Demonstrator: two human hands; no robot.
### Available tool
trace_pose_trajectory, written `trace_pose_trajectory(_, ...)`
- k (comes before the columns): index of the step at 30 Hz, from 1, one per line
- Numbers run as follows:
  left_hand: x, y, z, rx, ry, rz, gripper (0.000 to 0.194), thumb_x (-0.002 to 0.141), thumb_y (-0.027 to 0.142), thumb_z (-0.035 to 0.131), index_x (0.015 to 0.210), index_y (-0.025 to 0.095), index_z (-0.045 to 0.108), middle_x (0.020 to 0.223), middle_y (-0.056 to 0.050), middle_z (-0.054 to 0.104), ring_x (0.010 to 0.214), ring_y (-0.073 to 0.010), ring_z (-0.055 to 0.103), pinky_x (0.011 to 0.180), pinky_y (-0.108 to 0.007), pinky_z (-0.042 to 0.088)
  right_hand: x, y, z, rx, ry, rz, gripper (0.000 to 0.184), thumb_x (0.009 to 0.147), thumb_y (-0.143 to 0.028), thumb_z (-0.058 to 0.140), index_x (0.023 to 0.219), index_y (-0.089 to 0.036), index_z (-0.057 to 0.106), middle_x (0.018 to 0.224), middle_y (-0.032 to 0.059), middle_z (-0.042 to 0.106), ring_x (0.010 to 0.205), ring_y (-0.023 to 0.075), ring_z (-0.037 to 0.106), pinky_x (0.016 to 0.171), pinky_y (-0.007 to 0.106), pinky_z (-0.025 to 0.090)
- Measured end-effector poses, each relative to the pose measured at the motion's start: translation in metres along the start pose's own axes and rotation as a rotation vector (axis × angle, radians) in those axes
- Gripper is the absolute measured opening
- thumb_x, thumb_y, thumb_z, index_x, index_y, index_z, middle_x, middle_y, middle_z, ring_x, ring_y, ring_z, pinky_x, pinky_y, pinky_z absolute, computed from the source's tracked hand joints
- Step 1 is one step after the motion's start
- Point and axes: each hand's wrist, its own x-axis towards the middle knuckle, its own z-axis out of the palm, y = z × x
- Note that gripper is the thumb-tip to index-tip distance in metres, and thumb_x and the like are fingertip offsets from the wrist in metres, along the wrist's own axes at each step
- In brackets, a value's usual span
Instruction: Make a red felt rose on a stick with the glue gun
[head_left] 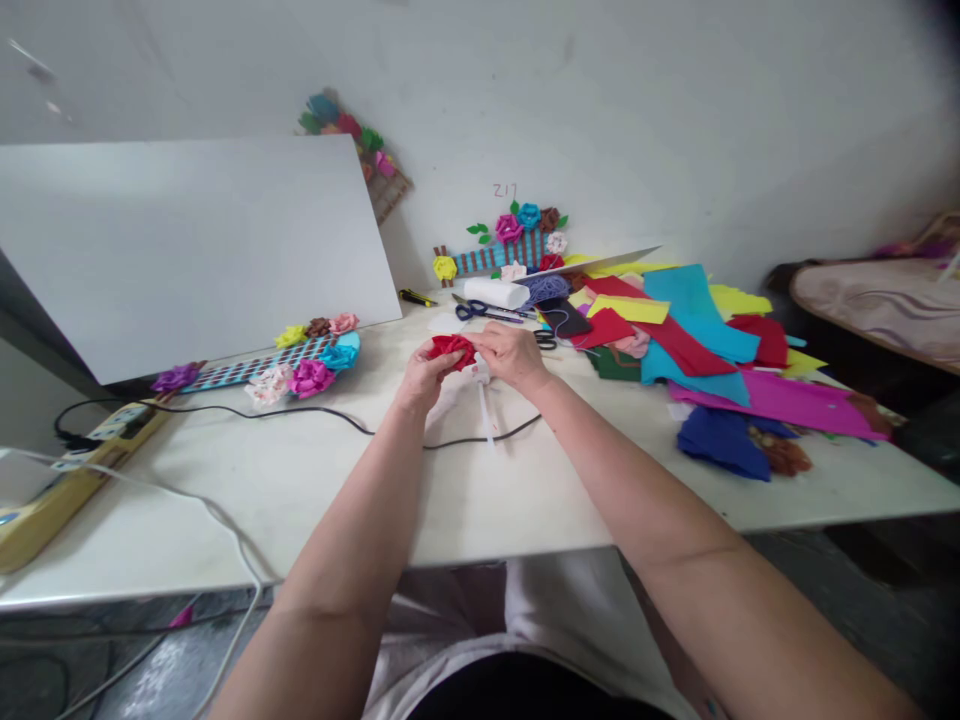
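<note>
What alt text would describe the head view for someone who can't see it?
The left hand holds a red crafted flower, with the right hand at its edge, over a white table. A flower-trimmed blue panel sits to the left, and brightly coloured sheets are piled to the right.

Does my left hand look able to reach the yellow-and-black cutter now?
Probably yes: nothing seems to lie between the left hand and the cutter, though that hand is holding the red flower.
</note>
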Motion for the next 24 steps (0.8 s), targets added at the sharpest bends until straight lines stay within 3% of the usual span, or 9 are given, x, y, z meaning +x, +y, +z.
trace_pose_trajectory(9,0.001,-0.001,-0.004,-0.005,-0.007,0.028,0.031,0.048,0.022,0.086,0.075,0.017,0.071,0.074,-0.002,0.071,0.068,-0.0154,0.065,0.07,-0.029,0.051,-0.002,-0.001,-0.005,-0.098,-0.073,0.001,0.036,0.097,-0.027,0.044,0.125,-0.029,0.066,0.094,0.0039,0.073,0.082,0.0158,0.064,0.066,0.024,0.04)
trace_pose_trajectory(15,0.0,0.001,-0.008,0.003,-0.007,0.035,0.031,0.05,0.024,0.086,0.078,0.016,0.072,0.076,-0.004,0.072,0.07,-0.0185,0.067,0.075,-0.034,0.053,-0.002,0.003,-0.001,-0.079,-0.075,0.03,0.041,0.096,-0.03,0.045,0.135,-0.023,0.057,0.114,0.0069,0.072,0.095,0.0192,0.067,0.076,0.025,0.044)
trace_pose_trajectory(20,0.002,0.001,-0.012,-0.026,0.029,0.066,0.034,0.051,0.024,0.086,0.081,0.016,0.071,0.078,-0.005,0.072,0.077,-0.0215,0.069,0.081,-0.038,0.053,-0.004,0.012,0.001,-0.009,-0.067,0.069,0.037,0.095,-0.034,0.047,0.124,-0.022,0.065,0.117,0.0072,0.072,0.097,0.0196,0.067,0.081,0.026,0.045)
trace_pose_trajectory(24,0.004,0.0,-0.014,-0.04,0.052,0.087,0.037,0.05,0.024,0.086,0.083,0.016,0.07,0.081,-0.005,0.072,0.082,-0.0225,0.069,0.085,-0.04,0.052,-0.005,0.022,0.003,0.053,-0.067,0.088,0.03,0.093,-0.034,0.05,0.108,-0.02,0.073,0.104,0.0065,0.075,0.089,0.0179,0.068,0.077,0.025,0.044)
